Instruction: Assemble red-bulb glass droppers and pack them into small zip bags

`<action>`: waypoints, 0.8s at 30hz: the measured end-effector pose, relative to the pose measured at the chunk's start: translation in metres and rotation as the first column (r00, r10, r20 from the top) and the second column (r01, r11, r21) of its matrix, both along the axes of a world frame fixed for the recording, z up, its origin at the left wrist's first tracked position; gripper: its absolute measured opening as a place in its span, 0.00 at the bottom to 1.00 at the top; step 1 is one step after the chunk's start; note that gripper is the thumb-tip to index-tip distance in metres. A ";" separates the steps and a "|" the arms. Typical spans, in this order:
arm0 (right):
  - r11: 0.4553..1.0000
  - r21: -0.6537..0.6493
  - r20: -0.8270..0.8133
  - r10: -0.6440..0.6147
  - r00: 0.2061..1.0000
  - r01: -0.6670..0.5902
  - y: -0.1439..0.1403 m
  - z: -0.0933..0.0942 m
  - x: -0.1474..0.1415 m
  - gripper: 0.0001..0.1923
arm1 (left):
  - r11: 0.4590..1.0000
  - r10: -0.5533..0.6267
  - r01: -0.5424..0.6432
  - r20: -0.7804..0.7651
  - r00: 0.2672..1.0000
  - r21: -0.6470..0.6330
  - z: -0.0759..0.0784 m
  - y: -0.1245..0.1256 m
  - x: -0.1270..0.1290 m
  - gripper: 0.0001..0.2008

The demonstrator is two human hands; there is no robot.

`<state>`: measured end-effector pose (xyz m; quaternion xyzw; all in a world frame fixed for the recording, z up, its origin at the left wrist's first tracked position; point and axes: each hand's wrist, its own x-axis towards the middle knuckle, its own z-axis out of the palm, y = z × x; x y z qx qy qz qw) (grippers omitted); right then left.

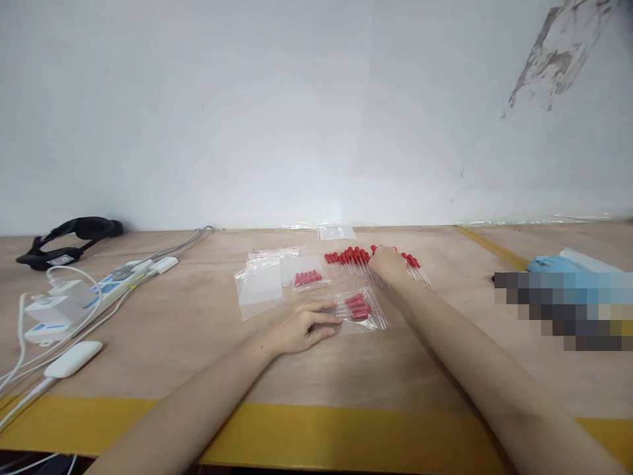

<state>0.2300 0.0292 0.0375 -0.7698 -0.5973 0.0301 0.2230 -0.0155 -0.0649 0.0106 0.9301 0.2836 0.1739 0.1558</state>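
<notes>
Droppers (357,254) with red bulbs and thin clear stems lie side by side in a row on the table. My right hand (388,265) reaches into this row, its fingers closed around a dropper, mostly hidden behind the hand. Closer to me is a clear zip bag (378,320) with a few droppers inside, their red bulbs (360,309) pointing right. At the bag's left edge rests my left hand (304,328), palm down and fingers stretched out, touching the plastic. Another clear bag (324,282), holding several red-bulbed droppers, lies beyond it.
Flat clear bags (260,285) are stacked left of the filled ones. A further bag (337,233) lies by the wall. On the left are a power strip (111,287) with chargers and cables, a white device (74,359) and a black strap (74,241). A blue package (564,264) sits right.
</notes>
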 end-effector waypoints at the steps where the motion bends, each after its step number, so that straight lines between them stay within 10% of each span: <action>1: 1.000 0.003 -0.017 0.026 1.000 -0.026 -0.003 0.003 0.006 0.10 | 1.000 0.000 0.000 0.003 1.000 -0.004 0.000 0.000 0.000 0.16; 5: 0.984 0.072 -0.174 0.174 0.969 -0.164 -0.026 0.004 0.032 0.14 | 1.000 -0.006 0.007 0.023 1.000 -0.016 -0.001 0.002 0.001 0.15; 12: 0.899 0.404 -0.745 0.430 0.511 -0.168 -0.082 -0.028 0.044 0.35 | 0.999 -0.007 0.008 0.032 0.999 -0.033 0.000 0.001 0.001 0.15; 24: 0.905 0.425 -0.788 0.383 0.483 -0.025 -0.093 -0.046 0.037 0.32 | 0.999 -0.001 0.003 0.054 0.999 -0.042 -0.002 0.002 0.000 0.16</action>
